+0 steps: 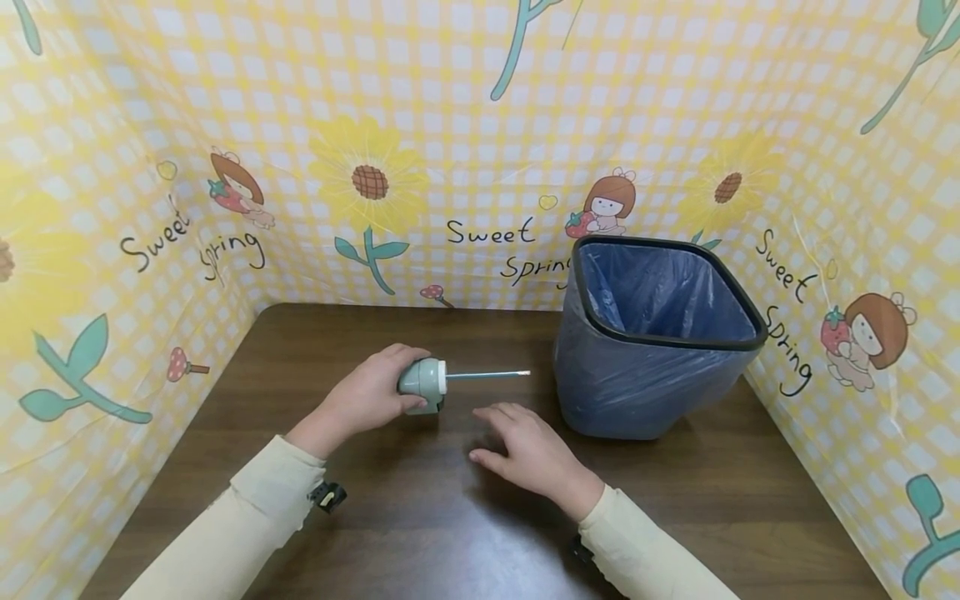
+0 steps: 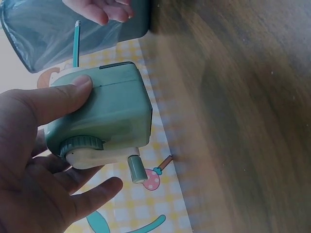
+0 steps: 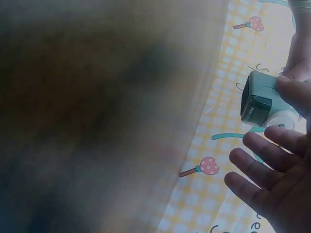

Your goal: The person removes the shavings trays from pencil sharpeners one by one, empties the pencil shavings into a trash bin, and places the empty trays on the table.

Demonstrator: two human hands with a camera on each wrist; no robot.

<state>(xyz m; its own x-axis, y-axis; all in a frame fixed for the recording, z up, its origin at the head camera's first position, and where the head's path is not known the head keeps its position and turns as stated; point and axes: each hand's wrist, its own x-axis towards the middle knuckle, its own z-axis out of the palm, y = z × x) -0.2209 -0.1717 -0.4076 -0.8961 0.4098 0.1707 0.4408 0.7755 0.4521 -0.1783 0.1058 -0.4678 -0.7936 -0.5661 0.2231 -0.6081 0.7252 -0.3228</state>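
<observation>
Sharpener (image 1: 424,385), head view: above or on the table (image 1: 420,508), can't tell which; left of the bin (image 1: 637,392), gripped by the left hand (image 1: 367,387). Pencil (image 1: 486,374) sticks out of its white collar (image 1: 442,377) to the right, about level. Right hand (image 1: 532,450) holds nothing, just near of the pencil and apart from it. Probably best to come in along the pencil's line and pinch close to the collar, so the thin shaft isn't bent.

Left wrist view: thumb across the body, some fingers underneath, others spread near the crank (image 2: 109,156). Fingers should stay off the crank so it can turn; a firm hold on the body should prevent twisting.

Right wrist view: right fingers spread wide, nothing between them, sharpener beyond. Left side blurred, pencil hard to make out; better judge alignment from the head view.
</observation>
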